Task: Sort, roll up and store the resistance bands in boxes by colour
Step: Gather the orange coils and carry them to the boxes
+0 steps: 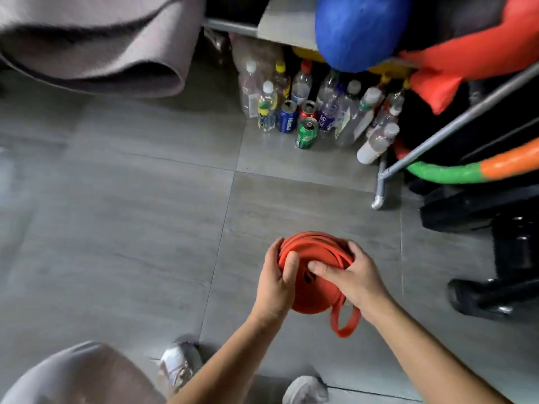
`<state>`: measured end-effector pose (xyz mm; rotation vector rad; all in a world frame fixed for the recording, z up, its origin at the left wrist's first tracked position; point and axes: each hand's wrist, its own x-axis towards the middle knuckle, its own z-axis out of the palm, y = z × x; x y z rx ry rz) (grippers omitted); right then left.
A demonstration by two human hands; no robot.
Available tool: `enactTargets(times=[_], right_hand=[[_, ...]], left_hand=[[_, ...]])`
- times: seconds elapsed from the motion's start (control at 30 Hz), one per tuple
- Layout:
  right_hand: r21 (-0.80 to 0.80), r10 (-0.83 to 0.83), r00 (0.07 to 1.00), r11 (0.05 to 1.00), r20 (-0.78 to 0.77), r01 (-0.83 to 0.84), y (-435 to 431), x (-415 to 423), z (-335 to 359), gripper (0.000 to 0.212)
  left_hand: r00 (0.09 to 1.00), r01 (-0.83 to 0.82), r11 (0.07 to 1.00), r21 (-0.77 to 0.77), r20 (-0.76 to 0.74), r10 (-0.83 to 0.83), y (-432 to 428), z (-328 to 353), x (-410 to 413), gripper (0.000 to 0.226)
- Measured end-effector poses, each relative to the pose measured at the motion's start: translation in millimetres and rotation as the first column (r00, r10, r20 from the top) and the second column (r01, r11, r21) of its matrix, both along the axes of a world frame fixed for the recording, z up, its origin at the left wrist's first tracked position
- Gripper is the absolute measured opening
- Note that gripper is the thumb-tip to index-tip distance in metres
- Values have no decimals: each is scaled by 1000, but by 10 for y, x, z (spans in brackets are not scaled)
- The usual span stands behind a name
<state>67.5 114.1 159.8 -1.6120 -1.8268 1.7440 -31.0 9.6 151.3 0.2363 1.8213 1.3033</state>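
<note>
Above a grey tiled floor (pixel 145 199), a person held a coiled bundle of orange resistance bands (pixel 313 258) between both hands, in the lower middle of the head view. The left hand (pixel 277 282) gripped the bundle's left side, fingers curled round its edge and thumb laid across the front. The right hand (pixel 351 277) clamped the right side, thumb pressed onto the coil's face and fingers wrapped over the top. One loose loop of band (pixel 345 322) hung below the right wrist. Against the far edge of the floor stood a cluster of plastic bottles (pixel 335 106) and drink cans (pixel 306 132), beneath a blue ball (pixel 361 30). A rolled grey mat (pixel 96 45) lay at upper left, and the person's pale shoes (pixel 178 365) showed at the bottom.
</note>
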Motion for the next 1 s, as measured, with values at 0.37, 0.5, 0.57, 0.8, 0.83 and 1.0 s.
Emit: enactTargets(times=[0.37,0.5,0.57,0.8,0.83,1.0], right_hand=[[-83,307,951,949,45,-303,-1724,-759,3723,48],[-75,483,876,873,-15,-482,-2490,-1359,4364,47],[-64,571,821,818,-29,-571,-2921,-1752,4481,52],[-77,675,717,717,-174,-693,-4762,-3235,4683,40],[-83,675,711,711,-194,-698,-5018,-3417,4712,42],[-88,728,644,644,-236,-760,-5999,-4316,4802,37]], left_hand=[[940,-339,939,-61,18,341,-1895,3791,-577,24],[869,-494,867,-70,-49,492,-2795,4424,-901,27],[804,-595,802,-49,-58,592,-3274,4576,-1143,24],[760,-630,775,42,-169,627,-5186,4910,-2407,23],[764,-626,780,29,-182,620,-5443,4946,-2607,24],[713,-693,721,-10,-156,684,-6450,4992,-3439,34]])
